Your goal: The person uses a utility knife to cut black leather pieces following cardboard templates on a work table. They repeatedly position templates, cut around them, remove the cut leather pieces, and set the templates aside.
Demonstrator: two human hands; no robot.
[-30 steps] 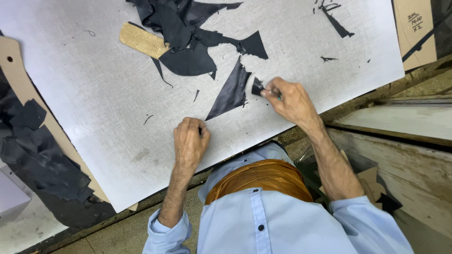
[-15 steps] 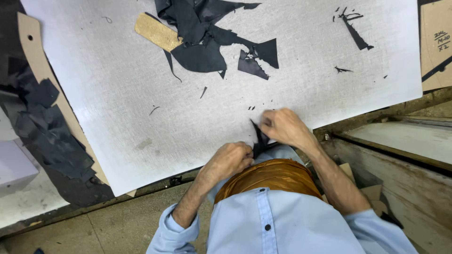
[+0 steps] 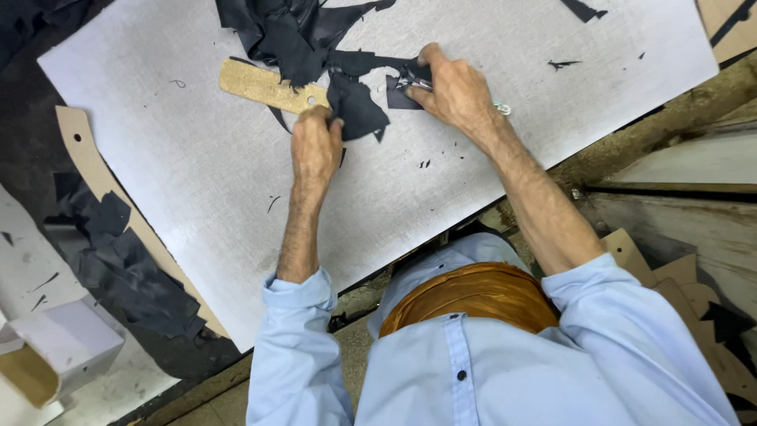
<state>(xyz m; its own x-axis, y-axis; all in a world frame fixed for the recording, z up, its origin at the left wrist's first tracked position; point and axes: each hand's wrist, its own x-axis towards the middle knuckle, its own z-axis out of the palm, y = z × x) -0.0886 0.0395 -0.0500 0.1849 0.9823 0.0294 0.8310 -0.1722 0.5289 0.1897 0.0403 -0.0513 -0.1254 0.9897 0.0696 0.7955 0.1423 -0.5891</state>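
Black scrap (image 3: 356, 106), dark sheet material, flat on the grey cutting board (image 3: 197, 173) near its far edge, just below a heap of larger black offcuts (image 3: 292, 31). Pinned at its left edge by left hand (image 3: 315, 146), fingers curled down onto it, knuckles up. Cork-coloured template (image 3: 264, 85) just left of that hand, one end touching the scrap and the heap. Right hand (image 3: 453, 91) closed around a small metal tool, tip at a smaller black piece (image 3: 398, 93) just right of the scrap; tool mostly hidden by the fingers. Thin black slivers (image 3: 424, 164) scattered on the board near both wrists. Tan card pattern (image 3: 98, 170) along the board's left edge, more black pieces (image 3: 126, 264) beside it on the surface. White box (image 3: 67, 339) at lower left. Light blue sleeves on both arms.
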